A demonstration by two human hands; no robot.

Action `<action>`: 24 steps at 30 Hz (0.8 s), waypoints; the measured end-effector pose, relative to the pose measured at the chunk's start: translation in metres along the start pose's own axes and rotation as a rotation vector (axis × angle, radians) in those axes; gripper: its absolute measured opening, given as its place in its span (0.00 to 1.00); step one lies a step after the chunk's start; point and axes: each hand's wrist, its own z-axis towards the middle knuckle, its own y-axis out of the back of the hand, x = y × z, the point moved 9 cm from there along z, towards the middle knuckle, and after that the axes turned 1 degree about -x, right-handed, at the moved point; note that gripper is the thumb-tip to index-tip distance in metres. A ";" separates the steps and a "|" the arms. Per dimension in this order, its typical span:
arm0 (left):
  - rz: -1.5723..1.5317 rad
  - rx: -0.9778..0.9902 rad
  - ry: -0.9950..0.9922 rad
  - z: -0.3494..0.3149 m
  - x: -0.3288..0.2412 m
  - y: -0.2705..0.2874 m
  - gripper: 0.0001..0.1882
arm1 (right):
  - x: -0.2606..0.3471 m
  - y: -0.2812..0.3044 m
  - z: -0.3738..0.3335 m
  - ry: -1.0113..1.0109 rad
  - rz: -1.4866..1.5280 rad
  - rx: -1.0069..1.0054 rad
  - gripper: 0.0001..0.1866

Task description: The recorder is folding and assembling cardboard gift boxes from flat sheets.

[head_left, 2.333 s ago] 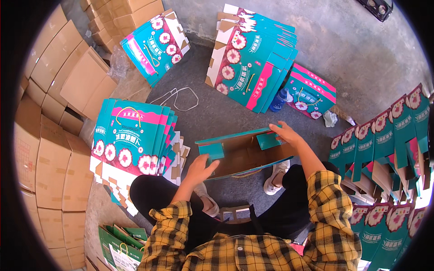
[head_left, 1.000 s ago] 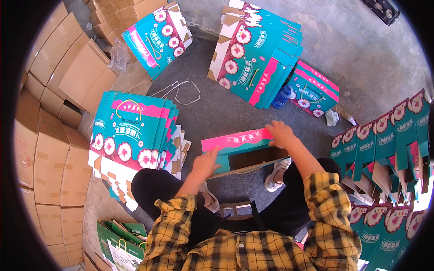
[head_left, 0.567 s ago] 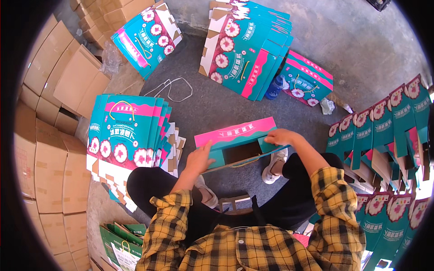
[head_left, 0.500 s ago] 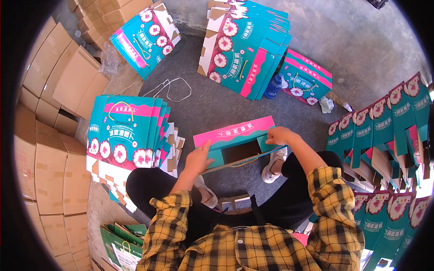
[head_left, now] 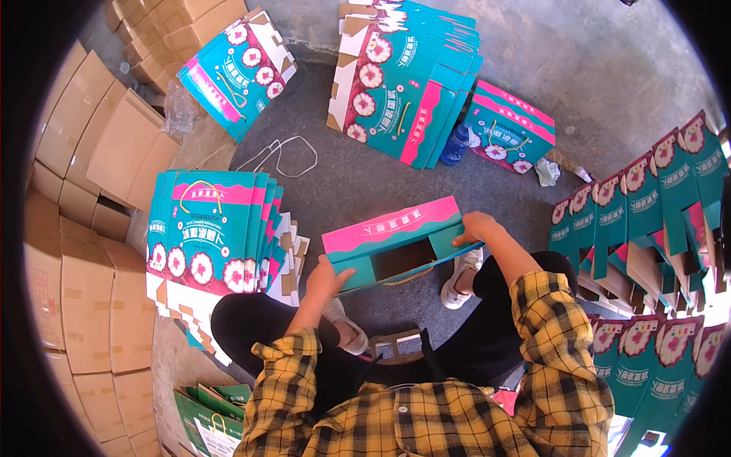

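Between my knees stands a teal and pink cardboard gift box (head_left: 392, 222), its long opening facing up and its small end flaps folded in. A pink-edged lid panel rises along the far side. My left hand (head_left: 323, 280) grips the box's left end, thumb lying over the teal end flap. At the right end my right hand (head_left: 476, 227) is closed on the corner, fingers bent over the edge. A yellow cord handle (head_left: 407, 280) shows at the near side. The inside of the box is dark.
Flat stacks of matching boxes lean at the left (head_left: 205, 228) and far middle (head_left: 396, 91). A blue bottle (head_left: 455, 145) stands by a finished-looking box (head_left: 510, 126). Rows of boxes (head_left: 636, 198) line the right; brown cartons (head_left: 87, 282) are piled left. A white cord loop (head_left: 295, 156) lies on the floor.
My left hand has shifted slightly left and down at the box's end, with its thumb now flatter over the flap. My right hand stays at the right corner. The whole view has tilted slightly.
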 end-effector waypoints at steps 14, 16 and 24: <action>-0.255 -0.200 -0.247 -0.024 -0.020 0.032 0.45 | -0.004 0.001 -0.011 -0.056 0.108 0.115 0.23; -0.215 -0.127 -0.042 -0.018 -0.010 0.024 0.43 | -0.010 -0.001 -0.010 -0.081 0.092 0.119 0.23; -0.448 0.234 0.057 0.012 0.045 -0.037 0.41 | 0.010 0.002 -0.015 0.014 0.208 0.121 0.22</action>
